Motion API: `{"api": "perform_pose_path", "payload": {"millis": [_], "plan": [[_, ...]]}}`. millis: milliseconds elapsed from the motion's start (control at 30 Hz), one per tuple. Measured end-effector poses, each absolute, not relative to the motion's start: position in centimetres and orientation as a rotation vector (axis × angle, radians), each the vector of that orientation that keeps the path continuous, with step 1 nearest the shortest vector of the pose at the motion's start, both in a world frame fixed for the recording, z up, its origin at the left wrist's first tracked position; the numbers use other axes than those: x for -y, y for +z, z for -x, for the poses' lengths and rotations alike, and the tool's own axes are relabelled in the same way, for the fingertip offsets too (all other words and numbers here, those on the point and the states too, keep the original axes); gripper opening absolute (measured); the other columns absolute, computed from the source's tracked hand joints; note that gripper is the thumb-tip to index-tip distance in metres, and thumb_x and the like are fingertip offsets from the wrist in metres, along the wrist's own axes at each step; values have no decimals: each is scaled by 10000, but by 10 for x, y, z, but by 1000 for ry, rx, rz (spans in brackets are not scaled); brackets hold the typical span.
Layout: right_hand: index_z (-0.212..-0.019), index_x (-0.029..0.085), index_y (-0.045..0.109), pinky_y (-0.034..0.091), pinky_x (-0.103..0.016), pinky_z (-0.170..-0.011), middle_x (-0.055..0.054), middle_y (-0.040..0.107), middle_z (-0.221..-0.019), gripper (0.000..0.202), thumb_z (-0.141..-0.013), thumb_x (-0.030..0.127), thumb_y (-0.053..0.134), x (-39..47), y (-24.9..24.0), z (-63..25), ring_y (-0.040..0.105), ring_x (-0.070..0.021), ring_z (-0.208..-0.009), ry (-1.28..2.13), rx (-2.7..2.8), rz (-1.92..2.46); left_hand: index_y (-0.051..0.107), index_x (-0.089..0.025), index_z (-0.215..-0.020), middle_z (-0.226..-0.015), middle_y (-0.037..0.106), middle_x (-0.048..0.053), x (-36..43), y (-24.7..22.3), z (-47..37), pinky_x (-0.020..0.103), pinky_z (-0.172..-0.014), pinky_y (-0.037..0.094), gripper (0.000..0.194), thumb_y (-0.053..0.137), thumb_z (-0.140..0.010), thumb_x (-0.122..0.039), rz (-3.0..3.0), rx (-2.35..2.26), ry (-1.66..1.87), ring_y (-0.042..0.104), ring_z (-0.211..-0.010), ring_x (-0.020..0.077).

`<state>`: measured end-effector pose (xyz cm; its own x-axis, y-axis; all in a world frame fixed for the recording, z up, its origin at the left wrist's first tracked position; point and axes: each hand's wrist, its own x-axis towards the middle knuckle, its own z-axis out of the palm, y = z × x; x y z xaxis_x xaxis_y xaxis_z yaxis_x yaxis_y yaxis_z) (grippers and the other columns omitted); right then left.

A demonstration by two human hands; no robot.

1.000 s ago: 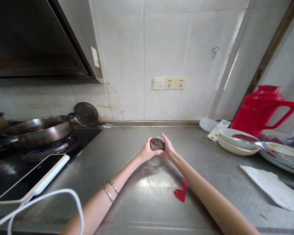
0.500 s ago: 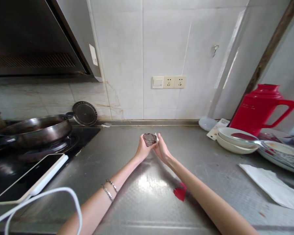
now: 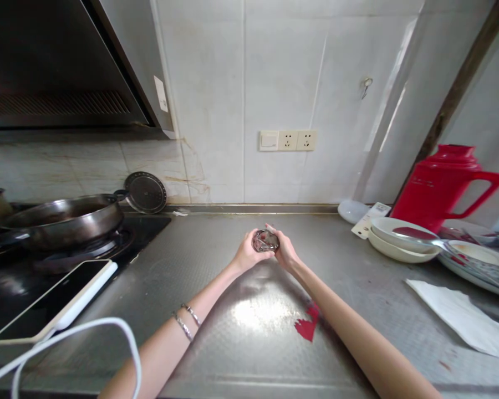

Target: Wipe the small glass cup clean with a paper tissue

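A small clear glass (image 3: 265, 241) is held between both hands above the middle of the steel counter (image 3: 216, 343), its round rim facing the camera. My left hand (image 3: 249, 252) wraps round its left and near side, fingers closed on it. On the right side, my right hand (image 3: 286, 249) grips the same glass, its fingertips near the far rim. Whether anything else is in the right hand cannot be made out. A torn red piece (image 3: 306, 327) lies on the counter beside my right forearm.
At left are a phone (image 3: 52, 302) with a white cable (image 3: 120, 324) and a pan (image 3: 66, 219) on the stove. Stacked bowls (image 3: 399, 249), a red thermos (image 3: 436, 188) and a white tissue (image 3: 461, 316) stand or lie at right.
The glass and both hands have shifted slightly to the right. My right hand has come round onto the glass's side, and the white bit seen between hand and glass no longer shows.
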<state>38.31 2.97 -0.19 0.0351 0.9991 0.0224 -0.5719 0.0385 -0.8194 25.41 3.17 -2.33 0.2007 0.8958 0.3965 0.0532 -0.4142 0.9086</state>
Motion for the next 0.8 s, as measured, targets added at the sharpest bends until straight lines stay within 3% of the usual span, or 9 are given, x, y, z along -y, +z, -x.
{"api": "perform_pose_path", "payload": {"millis": [167,367,533,800], "plan": [[-786,134,717,546,-297,-646,-65,738,-702,238,-741,188,490,-29,0,-390,687,-217,-698,1465,742,832,516,-135,-1192,-1187,621,146,-23,-14,-255,465,-988,452,751,852,-523,-190,-1549,-636,1172,611,-1079,274],[-932,172,706,554,-312,-711,-54,741,-967,249,-797,248,512,-25,3,-392,693,-198,-777,1484,759,744,513,-143,-1208,-1215,613,141,-18,-12,-256,432,-979,456,714,830,-577,-249,-1648,-620,1182,605,-1092,267],[-872,137,719,554,-330,-691,-83,749,-833,344,-873,330,435,-27,0,-389,693,-215,-729,1478,731,728,496,-153,-1231,-1184,635,116,-14,-11,-257,397,-970,458,701,806,-615,-276,-1766,-775,1229,603,-1090,247],[-834,173,707,545,-313,-691,-41,744,-763,272,-838,359,508,-31,-10,-377,688,-219,-750,1324,635,774,473,-176,-1169,-1102,664,107,-8,-17,-259,389,-888,486,646,793,-630,-333,-1864,-1111,1376,637,-1003,246]]}}
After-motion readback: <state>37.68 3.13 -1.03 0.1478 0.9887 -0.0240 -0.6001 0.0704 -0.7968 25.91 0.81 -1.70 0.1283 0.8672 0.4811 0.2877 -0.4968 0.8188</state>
